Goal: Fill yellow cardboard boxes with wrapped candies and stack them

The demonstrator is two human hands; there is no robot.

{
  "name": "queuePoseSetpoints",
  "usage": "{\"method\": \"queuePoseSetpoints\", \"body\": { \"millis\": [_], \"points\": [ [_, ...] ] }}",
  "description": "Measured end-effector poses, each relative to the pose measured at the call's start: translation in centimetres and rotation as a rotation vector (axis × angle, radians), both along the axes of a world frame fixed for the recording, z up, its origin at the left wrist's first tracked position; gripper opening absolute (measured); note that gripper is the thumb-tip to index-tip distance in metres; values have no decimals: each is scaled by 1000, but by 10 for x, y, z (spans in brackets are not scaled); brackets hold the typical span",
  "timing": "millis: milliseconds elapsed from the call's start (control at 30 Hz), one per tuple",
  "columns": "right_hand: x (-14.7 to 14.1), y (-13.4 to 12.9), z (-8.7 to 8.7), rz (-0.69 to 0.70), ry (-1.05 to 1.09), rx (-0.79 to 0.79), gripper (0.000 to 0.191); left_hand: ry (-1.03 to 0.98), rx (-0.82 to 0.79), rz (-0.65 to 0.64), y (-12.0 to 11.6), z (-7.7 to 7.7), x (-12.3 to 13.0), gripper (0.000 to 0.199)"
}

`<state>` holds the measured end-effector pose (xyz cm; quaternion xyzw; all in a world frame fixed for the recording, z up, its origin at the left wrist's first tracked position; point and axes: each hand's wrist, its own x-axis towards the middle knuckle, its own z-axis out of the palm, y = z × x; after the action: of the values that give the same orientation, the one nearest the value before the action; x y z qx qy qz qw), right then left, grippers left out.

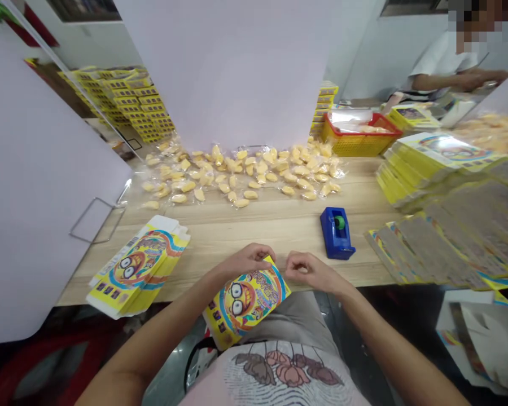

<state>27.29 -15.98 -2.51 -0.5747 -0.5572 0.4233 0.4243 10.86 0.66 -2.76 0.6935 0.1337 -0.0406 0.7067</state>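
Left hand (248, 260) curled over yellow carton (246, 301), right hand (308, 270) loosely curled beside it, blue tape dispenser (337, 232) beyond

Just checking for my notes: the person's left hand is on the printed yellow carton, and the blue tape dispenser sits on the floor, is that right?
No, the blue tape dispenser stands on the wooden table, as the head view shows. The left hand is on the printed yellow carton.
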Motion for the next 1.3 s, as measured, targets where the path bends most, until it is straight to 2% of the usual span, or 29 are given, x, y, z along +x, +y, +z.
{"method": "queuePoseSetpoints", "body": {
  "millis": [100,200,267,300,367,467,533,600,700,767,833,867,933,1033,1100,1133,1200,1233,1300],
  "points": [
    [-8,19,2,75,-131,9,18,-3,-37,-10,-3,-3,-3,27],
    [-16,25,-6,-24,-334,8,15,-25,-45,27,-4,-4,-8,27],
    [-18,24,-12,-110,-366,-21,17,-21,-73,49,-5,-2,-11,28],
    [-19,22,-15,-131,-309,-49,17,-11,-94,46,-6,1,-13,29],
    [-21,20,-22,-101,-50,-139,22,0,-149,22,-10,8,-15,30],
    [-29,19,-29,106,455,-303,51,-45,-211,-41,-16,22,-15,33],
    [-36,19,-27,225,676,-362,64,-69,-172,-81,-17,31,-17,34],
    [-40,20,-16,223,716,-320,64,-89,-53,-56,-13,43,-23,32],
    [-35,18,19,111,447,-117,42,-160,169,142,-1,68,-42,36],
    [-30,13,41,15,148,63,30,-250,271,224,4,85,-57,52],
    [-30,5,48,-67,-126,270,33,-316,379,242,2,95,-70,59],
    [-33,1,42,-83,-234,365,41,-317,458,238,-1,93,-75,58],
    [-45,-4,14,-39,-391,517,59,-234,654,208,-11,78,-80,51],
    [-64,-4,-47,69,-563,623,78,-48,900,91,-29,32,-84,55],
    [-68,1,-74,68,-562,576,74,0,983,37,-35,1,-87,64],
    [-66,5,-78,71,-537,521,71,6,996,11,-36,-10,-89,67],
    [-54,22,-68,58,-477,427,62,-10,1008,45,-26,-23,-90,67],
    [-45,37,-56,28,-461,409,54,-24,1012,120,-16,-25,-87,62],
    [-23,79,-28,-91,-467,411,32,-28,1009,392,14,-24,-74,45]
  ]
}}
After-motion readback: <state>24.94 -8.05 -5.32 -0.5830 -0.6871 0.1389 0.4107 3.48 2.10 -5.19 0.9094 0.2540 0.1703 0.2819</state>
